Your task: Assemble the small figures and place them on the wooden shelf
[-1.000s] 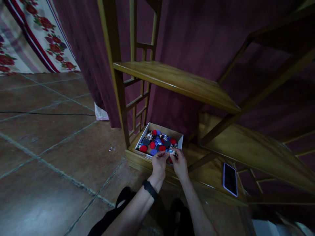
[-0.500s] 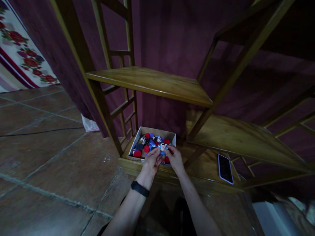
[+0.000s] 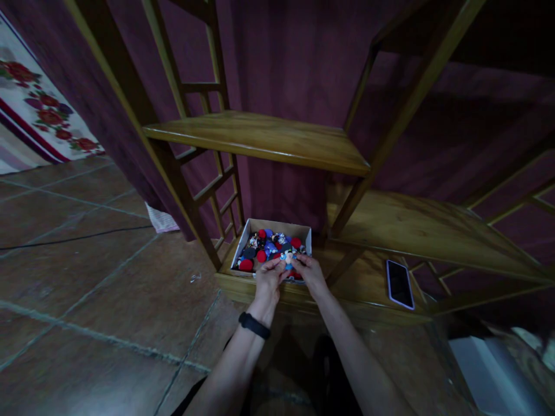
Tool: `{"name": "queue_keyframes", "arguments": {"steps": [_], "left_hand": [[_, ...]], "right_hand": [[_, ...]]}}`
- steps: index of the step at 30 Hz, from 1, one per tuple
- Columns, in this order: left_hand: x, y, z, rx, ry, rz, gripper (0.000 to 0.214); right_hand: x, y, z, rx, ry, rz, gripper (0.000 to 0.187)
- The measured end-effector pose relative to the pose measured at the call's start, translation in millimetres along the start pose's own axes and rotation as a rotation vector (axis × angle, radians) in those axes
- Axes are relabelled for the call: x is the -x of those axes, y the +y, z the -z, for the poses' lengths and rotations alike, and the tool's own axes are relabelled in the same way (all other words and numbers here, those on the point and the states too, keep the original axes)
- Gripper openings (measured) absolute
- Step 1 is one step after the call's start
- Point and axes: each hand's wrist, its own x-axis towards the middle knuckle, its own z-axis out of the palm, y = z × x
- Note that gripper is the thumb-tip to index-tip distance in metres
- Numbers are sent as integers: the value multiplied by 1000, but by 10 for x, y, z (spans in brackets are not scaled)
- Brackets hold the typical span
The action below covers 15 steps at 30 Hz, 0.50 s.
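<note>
A small blue-and-white figurine (image 3: 288,259) is pinched between my two hands, just above the near side of an open cardboard box (image 3: 307,231). My left hand (image 3: 269,279) grips its left side, and my right hand (image 3: 310,273) grips its right side. Inside the box lie several more small figurines (image 3: 269,248) in purple, white and dark colours, among round red pieces (image 3: 245,264). My fingers and the held figurine hide the box's near right part. The figurine's finer details are too small to make out.
The box stands on the bottom board of a wooden shelf unit (image 3: 260,136), under a higher shelf board. A phone (image 3: 399,283) lies on the board to the right. Behind hangs a purple curtain (image 3: 286,63). A black cable (image 3: 78,237) crosses the tiled floor at left.
The camera view has shifted slightly. Both hands still hold the figurine over the box, and it has turned or tilted a little between the fingers.
</note>
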Motion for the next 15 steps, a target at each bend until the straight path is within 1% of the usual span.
{"name": "queue_keyframes", "arguments": {"steps": [3, 5, 7, 8, 10, 12, 13, 15], "left_hand": [[-17, 46, -4, 18, -12, 64, 13], [-41, 117, -7, 53, -13, 95, 13], [-76, 216, 13, 95, 1, 89, 13], [-98, 273, 35, 114, 13, 74, 13], [-149, 396, 94, 145, 30, 20, 13], [-198, 519, 157, 160, 35, -37, 14], [-217, 578, 183, 162, 28, -47, 14], [-237, 684, 213, 162, -4, -34, 13]], "right_hand": [[30, -13, -77, -63, 40, 3, 34], [24, -35, -94, -151, 31, 3, 37], [-17, -40, -44, -199, 39, -7, 39], [-50, -30, 8, -180, 59, -8, 39], [-127, 16, 148, -40, 138, 6, 34], [-194, 86, 284, 176, 209, 49, 28], [-214, 122, 331, 280, 217, 56, 26], [-223, 182, 361, 498, 177, 43, 22]]}}
